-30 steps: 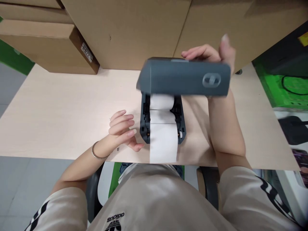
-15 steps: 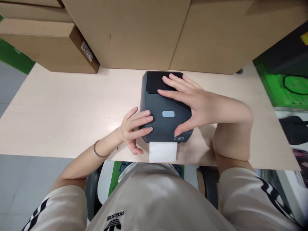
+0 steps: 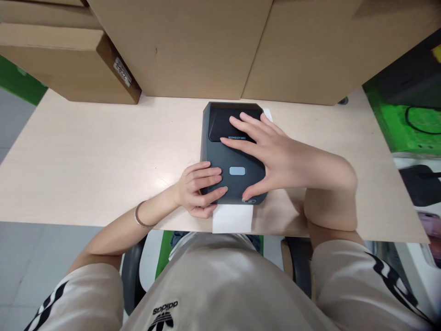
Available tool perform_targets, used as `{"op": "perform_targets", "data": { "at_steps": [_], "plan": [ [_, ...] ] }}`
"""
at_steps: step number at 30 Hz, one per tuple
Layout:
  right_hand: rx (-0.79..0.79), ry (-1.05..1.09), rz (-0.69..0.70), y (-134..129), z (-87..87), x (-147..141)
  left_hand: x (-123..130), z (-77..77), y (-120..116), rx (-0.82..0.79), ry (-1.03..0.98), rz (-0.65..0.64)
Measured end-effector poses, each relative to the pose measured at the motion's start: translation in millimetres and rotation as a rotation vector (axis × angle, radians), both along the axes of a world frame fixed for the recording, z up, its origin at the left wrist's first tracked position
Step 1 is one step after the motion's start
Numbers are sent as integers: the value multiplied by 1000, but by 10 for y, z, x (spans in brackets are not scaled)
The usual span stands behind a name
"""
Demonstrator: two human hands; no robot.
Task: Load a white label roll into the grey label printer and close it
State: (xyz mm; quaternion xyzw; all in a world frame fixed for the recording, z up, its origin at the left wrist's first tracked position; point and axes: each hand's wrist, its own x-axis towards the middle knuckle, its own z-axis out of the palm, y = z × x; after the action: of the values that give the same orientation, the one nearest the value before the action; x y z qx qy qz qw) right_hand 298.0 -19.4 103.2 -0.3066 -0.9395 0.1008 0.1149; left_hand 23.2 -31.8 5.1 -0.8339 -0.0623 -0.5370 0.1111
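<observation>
You have one Niimbot label printer (image 3: 223,155) on the table (image 3: 120,151), one white paper strip (image 3: 233,219) emerging from its near end. It lies beneath your right hand (image 3: 277,155), fingers spread; your left hand (image 3: 197,189), fingers close together, covers its near left corner, whether pinching I cannot tell. It faces near, long axis near to far.

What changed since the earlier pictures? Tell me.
The printer lid, raised a second ago, has come down. The right hand now lies spread on top; the left hand has moved rightward onto the lid's left edge. The paper strip still sticks out in front; the cardboard boxes stayed.
</observation>
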Motion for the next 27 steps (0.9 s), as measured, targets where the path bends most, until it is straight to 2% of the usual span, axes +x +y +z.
{"op": "perform_targets", "data": {
  "at_steps": [6, 12, 16, 19, 27],
  "plan": [
    [-51, -62, -11, -70, 183, -20, -109, -33, 43, -53, 135, 6],
    [-78, -129, 0, -228, 312, 67, -144, 35, 62, 3, 98, -13],
    [-61, -191, -23, -358, 310, 67, -152, 36, 41, 52, 136, 51],
    [-34, -208, -32, -442, 282, 13, -145, 27, 28, 34, 127, 16],
    [25, -198, -131, -513, 132, -162, -113, 29, 62, -210, 174, -8]
  ]
}}
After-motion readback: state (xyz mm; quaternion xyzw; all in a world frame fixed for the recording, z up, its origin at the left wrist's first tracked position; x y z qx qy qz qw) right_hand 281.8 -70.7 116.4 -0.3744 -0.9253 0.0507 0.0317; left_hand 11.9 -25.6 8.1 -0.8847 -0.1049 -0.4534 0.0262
